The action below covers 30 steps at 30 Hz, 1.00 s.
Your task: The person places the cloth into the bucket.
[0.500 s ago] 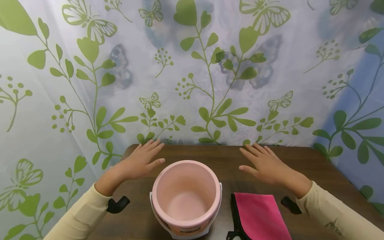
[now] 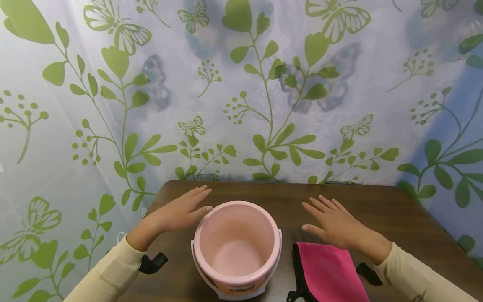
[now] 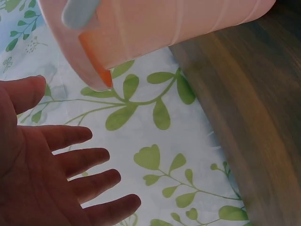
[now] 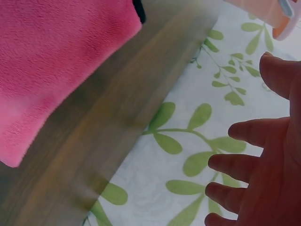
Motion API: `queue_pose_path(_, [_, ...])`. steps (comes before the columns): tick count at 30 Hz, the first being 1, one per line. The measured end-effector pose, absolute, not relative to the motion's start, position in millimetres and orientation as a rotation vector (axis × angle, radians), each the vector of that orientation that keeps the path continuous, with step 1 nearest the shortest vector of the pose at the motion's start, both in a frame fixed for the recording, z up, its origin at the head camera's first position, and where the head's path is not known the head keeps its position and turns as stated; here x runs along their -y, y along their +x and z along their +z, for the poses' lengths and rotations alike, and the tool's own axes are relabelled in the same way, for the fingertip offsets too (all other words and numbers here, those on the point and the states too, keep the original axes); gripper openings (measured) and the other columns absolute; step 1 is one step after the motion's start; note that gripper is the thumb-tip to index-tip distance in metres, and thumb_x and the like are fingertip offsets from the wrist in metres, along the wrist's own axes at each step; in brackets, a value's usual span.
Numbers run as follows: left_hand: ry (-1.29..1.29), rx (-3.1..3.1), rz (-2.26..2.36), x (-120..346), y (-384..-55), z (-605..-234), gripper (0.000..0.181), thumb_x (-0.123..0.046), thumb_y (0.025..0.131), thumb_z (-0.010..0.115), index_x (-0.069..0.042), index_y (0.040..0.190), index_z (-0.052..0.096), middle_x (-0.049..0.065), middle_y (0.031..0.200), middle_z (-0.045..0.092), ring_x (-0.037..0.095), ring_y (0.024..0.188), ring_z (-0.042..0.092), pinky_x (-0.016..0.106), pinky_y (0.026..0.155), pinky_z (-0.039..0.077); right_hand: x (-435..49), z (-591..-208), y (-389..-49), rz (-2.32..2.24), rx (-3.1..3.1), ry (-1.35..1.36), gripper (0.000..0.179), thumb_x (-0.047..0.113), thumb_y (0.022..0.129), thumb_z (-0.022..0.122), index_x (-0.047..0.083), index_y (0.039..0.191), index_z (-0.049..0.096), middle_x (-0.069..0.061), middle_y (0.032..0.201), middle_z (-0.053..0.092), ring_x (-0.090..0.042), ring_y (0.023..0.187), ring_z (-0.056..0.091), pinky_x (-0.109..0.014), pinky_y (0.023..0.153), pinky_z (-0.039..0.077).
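A pink bucket (image 2: 237, 247) with a white handle stands upright on the brown table, its inside bare in the head view. To its left, my left hand (image 2: 179, 214) hovers with straight fingers, the thumb near the rim. In the left wrist view that hand (image 3: 51, 165) shows spread fingers below the bucket's rim (image 3: 89, 70). A folded pink cloth (image 2: 330, 270) with black edging lies right of the bucket. Above and beyond the cloth my right hand (image 2: 337, 224) is held out, fingers spread, holding nothing. The right wrist view shows the same cloth (image 4: 61, 61) apart from the hand (image 4: 263, 165).
The brown table (image 2: 286, 193) reaches back to a white curtain (image 2: 211, 105) printed with green leaves and butterflies. A black strap piece (image 2: 152, 263) juts from the left wrist, another (image 2: 369, 274) from the right wrist.
Both hands have come down and nearer in the head view. The left hand is now closer to the bucket's rim. The whole view has shifted slightly; bucket and cloth stay in place.
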<state>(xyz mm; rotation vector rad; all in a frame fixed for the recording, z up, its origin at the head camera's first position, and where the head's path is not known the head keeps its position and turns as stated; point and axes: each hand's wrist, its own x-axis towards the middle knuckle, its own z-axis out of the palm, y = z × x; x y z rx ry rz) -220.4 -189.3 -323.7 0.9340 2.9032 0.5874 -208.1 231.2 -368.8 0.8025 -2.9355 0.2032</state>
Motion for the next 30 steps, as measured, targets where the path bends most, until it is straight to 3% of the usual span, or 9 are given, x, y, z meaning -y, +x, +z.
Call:
queue_pose_path(10, [0.900, -2.874, 0.617, 187.4, -220.4, -333.2, 0.063, -0.051, 0.090, 0.037, -0.011, 0.138, 0.027, 0.005, 0.142, 0.023, 0.018, 0.129, 0.017, 0.041, 0.100, 0.022, -233.8, -383.5, -198.2, 0.249, 2.964, 0.780, 0.070, 0.061, 0.082, 0.042, 0.016, 0.135, 0.037, -0.009, 0.137, 0.034, -0.036, 0.127, 0.019, -0.055, 0.097, 0.013])
queue_pose_path(15, [0.880, -2.876, 0.641, 185.0, -221.0, -340.3, 0.062, -0.051, 0.090, 0.037, -0.012, 0.138, 0.028, 0.002, 0.141, 0.025, 0.016, 0.128, 0.020, 0.039, 0.099, 0.023, -236.0, -396.3, -191.6, 0.280, 2.990, 0.800, 0.070, 0.060, 0.082, 0.043, 0.014, 0.134, 0.039, -0.009, 0.135, 0.035, -0.037, 0.125, 0.024, -0.055, 0.096, 0.019])
queue_pose_path(30, [0.922, -2.888, 0.762, 181.0, -223.5, -358.2, 0.051, -0.041, 0.092, 0.041, -0.012, 0.134, 0.038, 0.003, 0.129, 0.045, 0.017, 0.116, 0.041, 0.039, 0.091, 0.035, -241.3, -416.9, -175.1, 0.381, 3.068, 0.834, 0.075, 0.063, 0.079, 0.045, 0.010, 0.132, 0.041, -0.008, 0.134, 0.036, -0.037, 0.122, 0.029, -0.053, 0.091, 0.029])
